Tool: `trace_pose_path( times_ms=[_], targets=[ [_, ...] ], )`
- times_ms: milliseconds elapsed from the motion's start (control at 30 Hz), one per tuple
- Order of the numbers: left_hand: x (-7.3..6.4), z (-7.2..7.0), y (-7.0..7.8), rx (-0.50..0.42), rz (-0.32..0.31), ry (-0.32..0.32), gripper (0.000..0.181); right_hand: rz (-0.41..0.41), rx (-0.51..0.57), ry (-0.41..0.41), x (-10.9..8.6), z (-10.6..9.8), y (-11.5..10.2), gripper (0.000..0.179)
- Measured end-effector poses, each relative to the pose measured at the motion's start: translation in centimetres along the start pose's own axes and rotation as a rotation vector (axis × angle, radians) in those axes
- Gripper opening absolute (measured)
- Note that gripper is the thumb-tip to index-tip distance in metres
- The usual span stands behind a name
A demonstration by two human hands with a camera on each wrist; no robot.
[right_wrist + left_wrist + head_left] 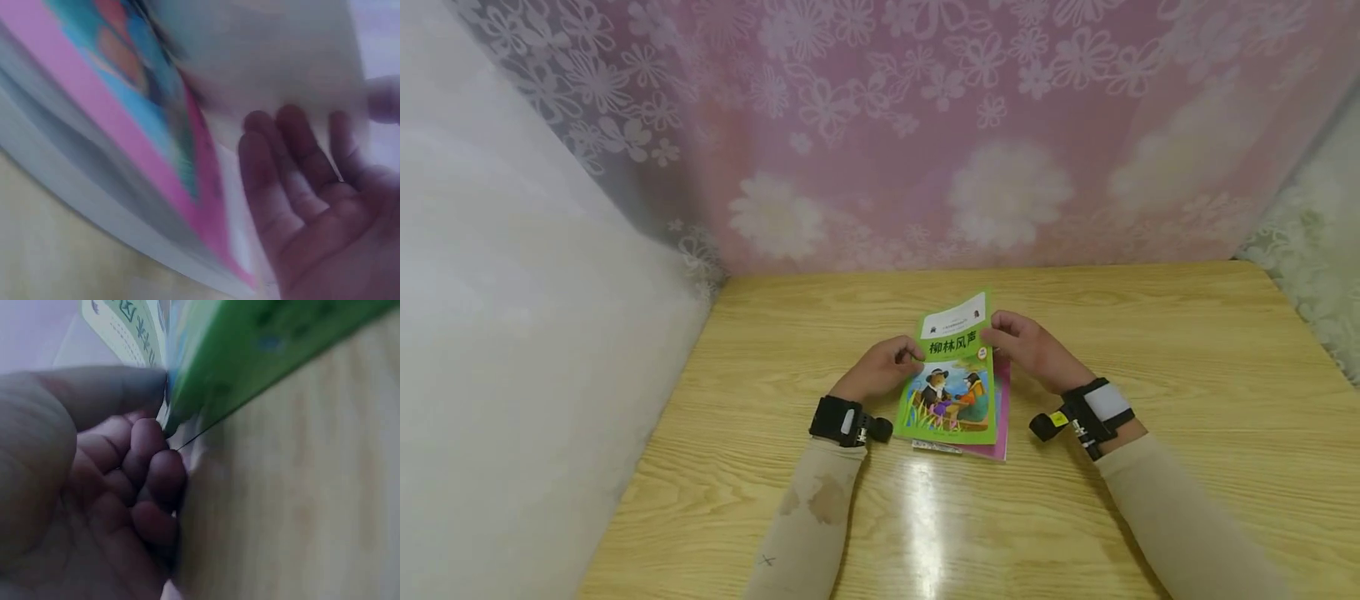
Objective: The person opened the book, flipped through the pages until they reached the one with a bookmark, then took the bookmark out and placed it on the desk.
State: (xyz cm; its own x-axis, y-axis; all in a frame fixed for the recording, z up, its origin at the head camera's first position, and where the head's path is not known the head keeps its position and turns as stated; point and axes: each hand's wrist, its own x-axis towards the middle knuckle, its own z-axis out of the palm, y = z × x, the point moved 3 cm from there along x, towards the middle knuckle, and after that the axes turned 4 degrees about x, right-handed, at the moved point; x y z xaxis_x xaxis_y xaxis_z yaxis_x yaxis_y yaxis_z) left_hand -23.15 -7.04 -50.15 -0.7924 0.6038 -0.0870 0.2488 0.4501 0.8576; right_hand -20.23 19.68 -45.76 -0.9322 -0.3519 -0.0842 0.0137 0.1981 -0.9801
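Observation:
A green picture-covered book (951,375) is held tilted over a pink-edged book (1002,417). My left hand (887,367) pinches its left edge; in the left wrist view the thumb (119,394) lies on one face, with curled fingers (165,475) at the other. At the upper right edge, my right hand (1026,342) grips it. The right wrist view shows those fingers (300,150) behind a pale, blurred sheet (275,56), the thumb on its far side. Below, the pink book (106,119) shows thick page edges; the green one mostly covers it from above.
Another printed edge (936,447) pokes out beneath the green book, too small to identify. Everything lies on a wood-grain table (760,500). A pink floral curtain (880,167) hangs behind it, and a white surface (535,292) borders the left. Each wrist carries a strapped black camera.

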Motion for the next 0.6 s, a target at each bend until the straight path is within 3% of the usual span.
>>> trace_pose_path(
  times_ms=[333, 600],
  targets=[
    [0.3, 0.3, 0.8, 0.082, -0.066, -0.077, 0.009, -0.078, 0.325, -0.171, -0.2, 1.4, 3.1, 0.044],
    [0.2, -0.2, 1.0, 0.069, -0.150, -0.085, 0.019, -0.106, 0.397, -0.194, 0.2, 1.6, 3.9, 0.047]
  ],
)
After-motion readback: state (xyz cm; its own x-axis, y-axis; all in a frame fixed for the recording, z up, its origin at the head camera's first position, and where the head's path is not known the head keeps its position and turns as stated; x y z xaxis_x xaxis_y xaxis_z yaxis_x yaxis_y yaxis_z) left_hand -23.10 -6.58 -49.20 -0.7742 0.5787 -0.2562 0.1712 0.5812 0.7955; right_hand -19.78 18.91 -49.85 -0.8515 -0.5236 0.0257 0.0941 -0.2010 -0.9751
